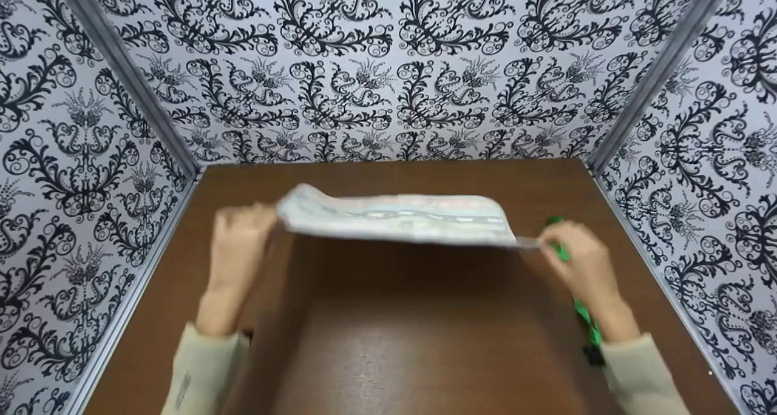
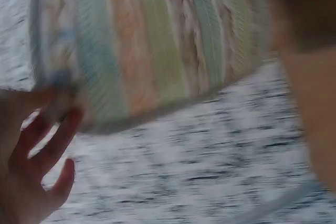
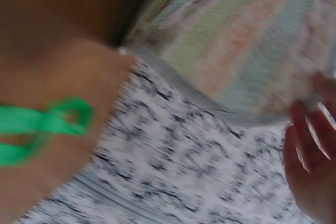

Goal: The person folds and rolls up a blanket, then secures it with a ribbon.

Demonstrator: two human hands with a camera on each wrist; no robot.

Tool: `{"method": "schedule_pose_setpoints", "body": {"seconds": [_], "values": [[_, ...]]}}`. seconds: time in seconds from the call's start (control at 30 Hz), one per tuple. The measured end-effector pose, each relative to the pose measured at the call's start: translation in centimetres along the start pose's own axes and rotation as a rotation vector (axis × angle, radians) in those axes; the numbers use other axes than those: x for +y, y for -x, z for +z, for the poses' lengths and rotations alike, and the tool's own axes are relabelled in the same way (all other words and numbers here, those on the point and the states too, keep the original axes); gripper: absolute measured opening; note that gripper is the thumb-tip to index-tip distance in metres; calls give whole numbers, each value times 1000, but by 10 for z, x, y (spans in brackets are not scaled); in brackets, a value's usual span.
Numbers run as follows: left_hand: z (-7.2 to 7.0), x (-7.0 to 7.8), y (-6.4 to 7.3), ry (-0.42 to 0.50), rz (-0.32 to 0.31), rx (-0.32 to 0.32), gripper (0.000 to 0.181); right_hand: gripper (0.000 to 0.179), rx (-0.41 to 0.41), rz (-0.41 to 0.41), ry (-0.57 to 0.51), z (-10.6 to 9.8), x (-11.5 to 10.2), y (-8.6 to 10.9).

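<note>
A cloth (image 1: 400,224) with pastel stripes and a grey edging hangs stretched in the air above the brown table. My left hand (image 1: 240,239) pinches its left corner between thumb and fingers. At the opposite corner, my right hand (image 1: 580,260) pinches the grey edge. In the left wrist view, green, orange and patterned stripes run along the cloth (image 2: 142,56), and the other fingers of the left hand (image 2: 42,166) are spread. Seen from the right wrist, the cloth (image 3: 241,45) sags a little beside the right hand (image 3: 315,171). Motion blurs both hands.
On the brown table (image 1: 376,354), a green strap (image 1: 583,315) with a black end piece (image 1: 593,355) lies under the right forearm. A small dark item (image 1: 247,335) shows by the left sleeve. Walls with black-and-white scrollwork (image 1: 388,69) and grey corner posts enclose the table.
</note>
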State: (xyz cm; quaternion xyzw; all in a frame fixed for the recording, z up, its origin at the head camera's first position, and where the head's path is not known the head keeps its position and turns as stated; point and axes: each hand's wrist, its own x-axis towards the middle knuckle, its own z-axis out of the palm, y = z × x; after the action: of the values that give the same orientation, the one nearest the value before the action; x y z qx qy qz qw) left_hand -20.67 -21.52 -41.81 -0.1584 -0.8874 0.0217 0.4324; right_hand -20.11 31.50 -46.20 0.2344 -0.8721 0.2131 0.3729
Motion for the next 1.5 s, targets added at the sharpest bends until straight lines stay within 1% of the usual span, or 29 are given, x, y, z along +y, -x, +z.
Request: {"method": "schedule_pose_setpoints", "body": {"seconds": [0.03,0.07,0.1,0.13,0.17,0.23,0.3,0.33,0.37,0.43,0.47,0.53,0.6,0.67,0.73,0.77,0.8,0.9,1.07,1.2,1.33,1.5], "values": [[8,1,19,-17,40,-80,8,19,-43,-22,15,6,0,13],[16,3,37,-11,67,-163,10,19,-88,-43,34,12,0,26],[23,5,54,27,71,-250,13,19,-126,-70,52,18,0,37],[28,8,69,62,62,-338,15,19,-171,-79,68,24,-2,48],[32,12,83,120,35,-430,17,20,-221,-75,83,29,-4,57],[38,18,105,200,-26,-575,15,21,-337,-42,108,36,-9,72],[41,23,121,270,-88,-667,12,24,-476,36,118,40,-14,82],[42,25,127,302,-113,-699,11,25,-549,87,114,41,-16,85],[43,26,131,328,-131,-722,11,25,-620,132,107,41,-17,88],[43,27,137,368,-148,-747,13,26,-736,204,77,42,-19,91],[43,26,139,382,-153,-759,14,25,-782,230,51,42,-19,92],[44,25,141,404,-144,-786,15,24,-841,255,-8,43,-19,92],[44,23,141,441,-150,-841,23,23,-866,259,-67,43,-19,92],[44,23,139,471,-158,-902,35,24,-875,261,-96,45,-18,91],[46,23,136,494,-172,-954,47,25,-878,271,-88,46,-17,89],[46,24,134,496,-181,-978,50,25,-879,281,-77,47,-16,89],[47,25,132,492,-183,-988,53,25,-879,292,-67,48,-15,88],[52,27,125,474,-193,-1013,54,25,-882,327,-53,50,-10,84],[63,31,112,460,-216,-1061,54,23,-902,362,-68,53,0,76],[72,32,104,463,-215,-1056,49,21,-900,358,-71,56,8,70],[78,32,97,457,-222,-1039,45,20,-892,352,-91,62,16,64],[84,34,89,425,-203,-1026,43,20,-902,358,-94,67,23,58]]}}
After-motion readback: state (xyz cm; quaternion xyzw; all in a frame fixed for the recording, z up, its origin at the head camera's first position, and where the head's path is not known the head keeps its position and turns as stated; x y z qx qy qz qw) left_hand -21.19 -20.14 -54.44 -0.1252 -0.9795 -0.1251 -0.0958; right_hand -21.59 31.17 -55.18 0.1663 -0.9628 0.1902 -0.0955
